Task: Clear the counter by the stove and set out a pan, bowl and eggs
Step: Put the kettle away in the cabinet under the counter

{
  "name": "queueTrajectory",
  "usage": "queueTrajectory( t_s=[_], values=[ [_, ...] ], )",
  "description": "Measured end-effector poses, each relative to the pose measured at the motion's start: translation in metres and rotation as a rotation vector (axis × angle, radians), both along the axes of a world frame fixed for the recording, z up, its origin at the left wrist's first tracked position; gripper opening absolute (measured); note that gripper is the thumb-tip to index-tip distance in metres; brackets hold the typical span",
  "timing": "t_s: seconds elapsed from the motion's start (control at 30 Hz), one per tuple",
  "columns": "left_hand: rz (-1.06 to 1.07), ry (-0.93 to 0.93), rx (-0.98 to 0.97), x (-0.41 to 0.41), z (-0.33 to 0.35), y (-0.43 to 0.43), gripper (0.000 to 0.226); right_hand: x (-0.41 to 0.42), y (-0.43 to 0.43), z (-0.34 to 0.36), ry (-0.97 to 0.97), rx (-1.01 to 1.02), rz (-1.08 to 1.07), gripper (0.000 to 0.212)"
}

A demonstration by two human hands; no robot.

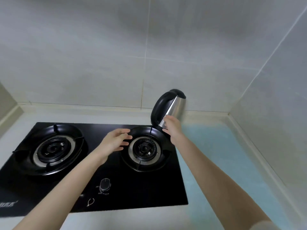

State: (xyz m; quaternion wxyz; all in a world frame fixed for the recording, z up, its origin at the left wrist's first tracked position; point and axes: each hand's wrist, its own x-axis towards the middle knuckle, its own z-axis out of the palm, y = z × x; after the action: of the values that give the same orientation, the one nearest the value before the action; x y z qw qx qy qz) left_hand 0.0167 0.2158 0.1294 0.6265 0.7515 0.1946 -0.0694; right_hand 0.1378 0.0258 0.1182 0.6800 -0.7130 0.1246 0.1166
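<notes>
One kettle (177, 107), steel-bodied with a black handle and lid, was tilted with its top leaning to the right, up by the back wall (149, 47) just behind the right rear corner of the hob (149, 188). The right hand (172, 128) gripped it low on the body, fingers on the steel and thumb below, hiding the base, so whether the kettle touched the bench (224, 155) could not be told. The left hand (114, 140) held nothing: it hovered above the hob between the burners, fingers loosely spread and slightly bent, tips pointing towards the right burner (144, 148). The black glass hob carried two gas burners, the left burner (53, 148) and the right one, each in a round black pan support, and one control knob (105, 185) showed at its front edge. The pale bench ran round the hob, with a blue-green patch to the right of it reaching towards the corner of the tiled walls. Both forearms were bare, and a pale sleeve edge showed at the lower right.
</notes>
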Motion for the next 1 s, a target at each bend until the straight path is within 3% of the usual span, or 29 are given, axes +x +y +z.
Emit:
queueTrajectory(
  t_s=[0.13, 0.3, 0.43, 0.5, 0.63, 0.73, 1.0],
  values=[
    [0.063, 0.044, -0.016, 0.016, -0.005, -0.005, 0.027, 0.057, 0.020, -0.009, 0.097, 0.056, 0.061, 0.046],
    [0.138, 0.072, -0.043, 0.029, -0.010, -0.013, 0.026, 0.100, 0.030, -0.005, -0.020, 0.023, 0.002, 0.023],
    [0.163, 0.103, -0.092, 0.033, -0.011, -0.019, 0.025, 0.118, 0.035, -0.009, 0.010, 0.012, -0.028, 0.037],
    [0.161, 0.114, -0.144, 0.035, -0.011, -0.021, 0.025, 0.118, 0.035, -0.012, 0.017, 0.024, -0.030, 0.041],
    [0.170, 0.126, -0.205, 0.037, -0.013, -0.027, 0.024, 0.105, 0.018, -0.012, -0.009, 0.054, -0.036, 0.019],
    [0.164, 0.144, -0.252, 0.038, -0.016, -0.033, 0.026, 0.091, -0.004, -0.006, -0.075, 0.064, 0.021, 0.015],
    [0.182, 0.187, -0.356, 0.031, -0.021, -0.046, 0.034, 0.048, -0.036, 0.037, -0.322, -0.130, 0.229, 0.010]
  ],
)
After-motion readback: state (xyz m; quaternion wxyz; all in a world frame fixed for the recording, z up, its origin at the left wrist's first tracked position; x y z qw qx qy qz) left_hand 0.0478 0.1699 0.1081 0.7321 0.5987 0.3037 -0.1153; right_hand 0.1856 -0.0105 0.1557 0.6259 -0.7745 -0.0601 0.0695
